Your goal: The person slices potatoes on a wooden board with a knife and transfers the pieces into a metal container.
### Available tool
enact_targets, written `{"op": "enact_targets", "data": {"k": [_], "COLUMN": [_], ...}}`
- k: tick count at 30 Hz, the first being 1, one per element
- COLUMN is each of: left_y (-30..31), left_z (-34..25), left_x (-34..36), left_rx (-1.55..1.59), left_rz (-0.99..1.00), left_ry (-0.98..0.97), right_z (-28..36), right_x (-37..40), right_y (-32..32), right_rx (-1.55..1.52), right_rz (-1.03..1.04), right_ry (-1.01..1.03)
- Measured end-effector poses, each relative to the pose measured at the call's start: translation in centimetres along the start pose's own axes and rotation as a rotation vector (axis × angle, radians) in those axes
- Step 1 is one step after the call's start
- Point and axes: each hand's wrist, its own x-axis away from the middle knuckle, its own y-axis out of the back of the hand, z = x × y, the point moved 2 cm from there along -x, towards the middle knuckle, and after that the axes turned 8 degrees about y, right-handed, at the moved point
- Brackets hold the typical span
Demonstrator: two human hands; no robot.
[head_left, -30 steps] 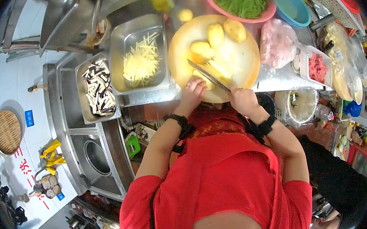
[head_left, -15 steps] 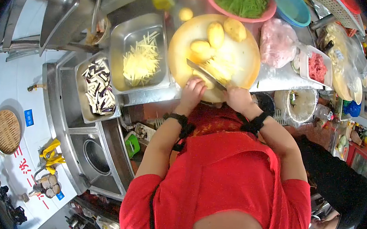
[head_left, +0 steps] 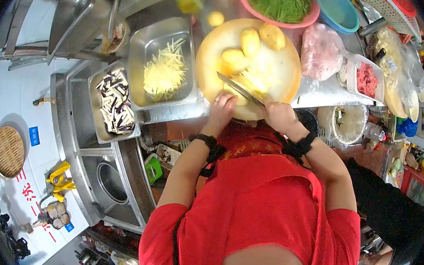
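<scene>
My right hand (head_left: 279,115) grips the handle of a kitchen knife (head_left: 240,89), its blade slanting up and left across the round cutting board (head_left: 205,78). Just below the blade, the curled fingers of my left hand (head_left: 222,109) press on a peeled potato (head_left: 241,98), mostly hidden by hand and knife. Pale potato shreds (head_left: 259,80) lie in a heap on the blade's far side. Whole peeled potatoes rest on the board: one (head_left: 234,59) close to the blade, another (head_left: 250,42) behind it, a third (head_left: 272,36) at the back edge.
Left of the board, a steel pan (head_left: 134,76) holds more shreds (head_left: 165,74); beyond it, another pan (head_left: 96,116) holds eggplant strips (head_left: 115,105). A pink basin (head_left: 304,21) of greens, a plastic bag (head_left: 321,53) and minced meat (head_left: 366,79) stand behind and right. Another person (head_left: 393,216) is at right.
The knife blade sits slightly lower and further right, with my right hand moving a little the same way. My left hand stays on the potato. The whole view has shifted slightly.
</scene>
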Motion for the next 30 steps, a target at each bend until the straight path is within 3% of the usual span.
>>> {"op": "enact_targets", "data": {"k": [2, 5, 9, 14, 18, 20, 24, 30], "left_y": [0.1, 0.1, 0.4, 0.8, 0.5, 0.8, 0.2, 1.5], "left_z": [-0.2, -0.1, 0.0, -0.4, 0.4, 0.2, 0.3, -0.4], "left_x": [0.3, 0.4, 0.7, 0.5, 0.5, 0.7, 1.2, 0.7], "left_rx": [-0.021, -0.033, 0.001, -0.071, -0.038, -0.007, -0.052, 0.024], "left_rz": [0.002, -0.021, -0.019, -0.005, -0.055, -0.008, 0.055, -0.071], "left_ry": [0.028, -0.031, -0.018, 0.014, -0.045, -0.016, 0.011, -0.033], "right_z": [0.9, 1.1, 1.3, 1.1, 0.7, 0.4, 1.4, 1.8], "right_x": [0.8, 0.1, 0.1, 0.8, -0.1, -0.2, 0.5, 0.2], "right_y": [1.6, -0.9, 0.4, 0.8, -1.0, -0.9, 0.8, 0.2], "right_rx": [-0.057, -0.025, -0.024, -0.092, -0.070, -0.036, -0.117, -0.079], "right_rz": [-0.098, -0.052, -0.020, -0.130, -0.114, -0.009, -0.071, -0.020], "right_ry": [0.022, -0.018, -0.046, 0.015, -0.015, -0.029, 0.002, -0.065]}}
